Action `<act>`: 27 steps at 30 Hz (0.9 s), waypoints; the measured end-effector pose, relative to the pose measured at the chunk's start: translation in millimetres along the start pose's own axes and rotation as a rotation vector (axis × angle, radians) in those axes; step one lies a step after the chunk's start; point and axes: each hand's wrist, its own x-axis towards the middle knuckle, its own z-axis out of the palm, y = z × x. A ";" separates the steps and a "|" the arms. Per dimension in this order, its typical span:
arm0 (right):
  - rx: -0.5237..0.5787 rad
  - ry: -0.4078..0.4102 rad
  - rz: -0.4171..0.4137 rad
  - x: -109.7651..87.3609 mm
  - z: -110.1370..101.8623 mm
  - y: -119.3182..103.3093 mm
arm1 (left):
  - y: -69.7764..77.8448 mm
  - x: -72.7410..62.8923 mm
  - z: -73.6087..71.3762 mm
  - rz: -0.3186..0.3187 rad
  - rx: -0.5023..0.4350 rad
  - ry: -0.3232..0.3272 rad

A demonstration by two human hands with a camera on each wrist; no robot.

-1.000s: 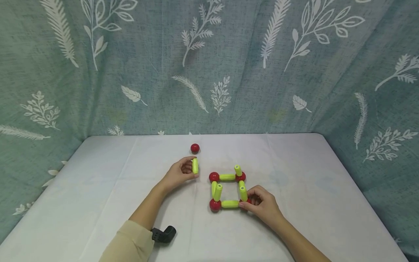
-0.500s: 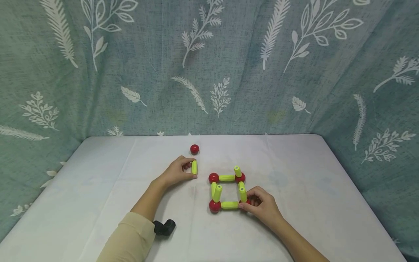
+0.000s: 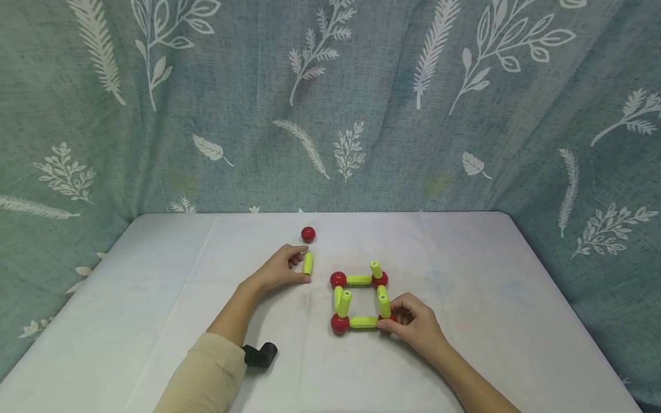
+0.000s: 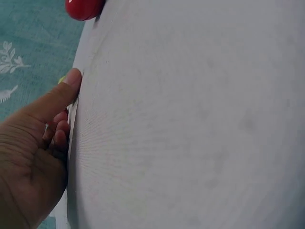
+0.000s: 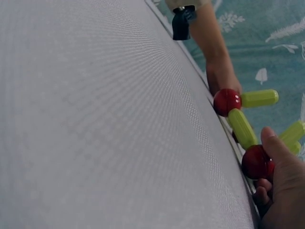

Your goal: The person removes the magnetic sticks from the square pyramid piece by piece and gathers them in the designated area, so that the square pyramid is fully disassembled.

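In the head view a square frame of red balls and lime-green sticks lies on the table, with several short sticks standing up from its corners. My right hand pinches the near right red ball between thumb and fingers, partly hiding it. Left of the frame, my left hand curves loosely around a single lime-green stick on the cloth. Its index fingertip and thumb stand just off the stick's two ends. The near left red ball carries an upright lime-green stick.
A loose red ball sits beyond my left hand, toward the table's back edge. A black wrist device juts from the left sleeve. A white cloth covers the table, and a leaf-patterned green curtain hangs behind.
My left hand has lowered the lime-green stick to the cloth and loosened its fingers from it; the stick now leans slightly. The right hand and the frame have stayed put.
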 end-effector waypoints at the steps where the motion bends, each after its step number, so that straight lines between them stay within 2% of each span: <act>1: 0.001 0.000 -0.003 0.0 0.1 0.4 | -0.4 -1.0 0.2 0.009 -0.017 0.016; 8: 0.018 0.000 -0.026 0.4 0.5 0.8 | -7.7 -11.8 5.3 0.058 -0.160 0.144; 16: 0.005 0.001 -0.016 -0.4 -0.5 -0.1 | -3.8 -32.1 20.9 0.121 -0.262 0.252; 20: 0.007 -0.004 -0.008 -0.8 0.1 0.0 | 0.1 -37.4 27.0 0.171 -0.276 0.233; 23: 0.008 0.001 -0.005 -1.2 1.9 3.5 | 3.9 -40.7 30.3 0.223 -0.291 0.189; 27: -0.009 0.014 0.016 -1.8 5.2 13.7 | 11.5 -45.2 34.7 0.258 -0.342 0.112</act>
